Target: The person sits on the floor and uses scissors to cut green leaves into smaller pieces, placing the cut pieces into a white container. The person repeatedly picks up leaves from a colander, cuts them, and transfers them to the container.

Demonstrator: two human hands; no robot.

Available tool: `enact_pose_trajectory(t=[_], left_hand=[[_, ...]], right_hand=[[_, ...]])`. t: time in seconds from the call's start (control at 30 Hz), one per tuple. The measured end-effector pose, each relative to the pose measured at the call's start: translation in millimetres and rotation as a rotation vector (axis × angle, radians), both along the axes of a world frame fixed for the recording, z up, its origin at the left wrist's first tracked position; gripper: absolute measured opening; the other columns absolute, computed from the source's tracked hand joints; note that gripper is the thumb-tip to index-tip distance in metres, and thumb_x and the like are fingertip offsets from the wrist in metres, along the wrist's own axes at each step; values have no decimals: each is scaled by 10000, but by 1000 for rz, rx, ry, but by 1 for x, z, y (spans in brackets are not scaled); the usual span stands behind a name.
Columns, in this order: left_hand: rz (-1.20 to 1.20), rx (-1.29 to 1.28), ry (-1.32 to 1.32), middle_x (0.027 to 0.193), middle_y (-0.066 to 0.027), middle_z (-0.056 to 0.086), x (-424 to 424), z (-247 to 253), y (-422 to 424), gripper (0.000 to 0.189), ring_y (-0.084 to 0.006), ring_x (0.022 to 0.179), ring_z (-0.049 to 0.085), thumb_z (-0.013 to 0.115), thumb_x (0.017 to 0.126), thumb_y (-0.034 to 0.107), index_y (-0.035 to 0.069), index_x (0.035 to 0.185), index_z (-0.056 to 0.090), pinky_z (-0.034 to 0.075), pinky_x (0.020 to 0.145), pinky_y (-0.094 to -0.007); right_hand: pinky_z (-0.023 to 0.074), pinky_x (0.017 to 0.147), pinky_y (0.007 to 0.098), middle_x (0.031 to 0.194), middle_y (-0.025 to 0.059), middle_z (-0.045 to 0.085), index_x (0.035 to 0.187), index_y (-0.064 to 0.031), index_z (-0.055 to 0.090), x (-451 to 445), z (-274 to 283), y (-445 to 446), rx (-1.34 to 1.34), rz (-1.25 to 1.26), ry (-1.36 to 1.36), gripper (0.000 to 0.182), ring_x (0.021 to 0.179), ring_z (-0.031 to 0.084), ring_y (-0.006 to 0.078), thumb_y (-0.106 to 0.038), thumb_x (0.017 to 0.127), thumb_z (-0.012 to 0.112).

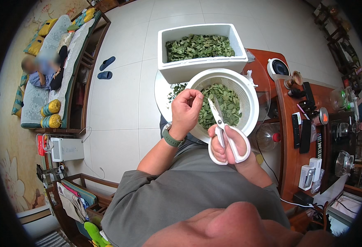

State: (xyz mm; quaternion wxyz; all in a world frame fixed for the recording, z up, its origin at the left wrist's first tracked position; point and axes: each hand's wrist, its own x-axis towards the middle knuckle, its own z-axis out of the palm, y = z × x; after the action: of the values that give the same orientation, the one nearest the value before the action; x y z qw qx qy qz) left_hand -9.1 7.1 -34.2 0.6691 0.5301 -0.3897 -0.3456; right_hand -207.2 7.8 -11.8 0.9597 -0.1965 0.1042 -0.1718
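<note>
My right hand holds white-handled scissors, fingers around the handles. Their blades are slightly parted and point up and away over a white plastic strainer basket. Cut green leaves lie in the bottom of the basket. My left hand, with a green-strapped watch on the wrist, is over the basket's left rim. Its fingers are curled in against the thumb, and nothing shows between them. Leafy sprigs lie left of the basket, partly behind my left hand.
Beyond the basket stands a white foam box of leaves. To the right, a wooden cabinet bears remotes, jars and small boxes, with a large clear bottle beside it. Slippers lie near a sofa where a person sits.
</note>
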Motion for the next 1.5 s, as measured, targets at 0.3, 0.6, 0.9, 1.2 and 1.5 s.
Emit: enact_pose_trajectory(t=[0.3,0.6,0.9,1.2,1.5], left_hand=[[-27,0,-28,704,46,589,1,2,5,83,-6,586,482,637,916,57,-12,873,652,383,521,-188],[182,56,-234,714,1,620,36,-15,-4,137,-47,612,529,667,926,119,-8,875,665,443,565,-223],[166,333,-962,815,-179,691,88,-50,-13,202,-357,771,668,692,884,206,8,882,734,537,723,-432],[142,101,-1115,905,-155,679,104,34,-80,214,-343,855,664,674,892,229,39,988,693,538,753,-427],[-433,509,-1480,1033,-244,696,171,-21,-214,546,-386,989,673,725,762,413,-38,1061,652,543,876,-443]], right_hand=[[367,385,224,578,15,467,1108,-17,498,1,7,-9,-37,-44,153,386,426,442,103,-381,1082,371],[336,366,264,552,42,486,1087,-27,519,-4,6,-9,-131,-112,317,317,409,436,131,-335,1061,451],[387,418,264,609,52,507,1136,20,498,-14,-6,-17,-149,-171,291,338,449,466,134,-303,1075,416],[389,433,270,613,54,506,1143,26,496,-19,-14,-22,-157,-218,271,349,463,476,144,-309,1071,428],[406,444,274,638,70,539,1149,0,512,-17,-8,-17,-125,-234,289,313,476,502,153,-297,1060,466]])
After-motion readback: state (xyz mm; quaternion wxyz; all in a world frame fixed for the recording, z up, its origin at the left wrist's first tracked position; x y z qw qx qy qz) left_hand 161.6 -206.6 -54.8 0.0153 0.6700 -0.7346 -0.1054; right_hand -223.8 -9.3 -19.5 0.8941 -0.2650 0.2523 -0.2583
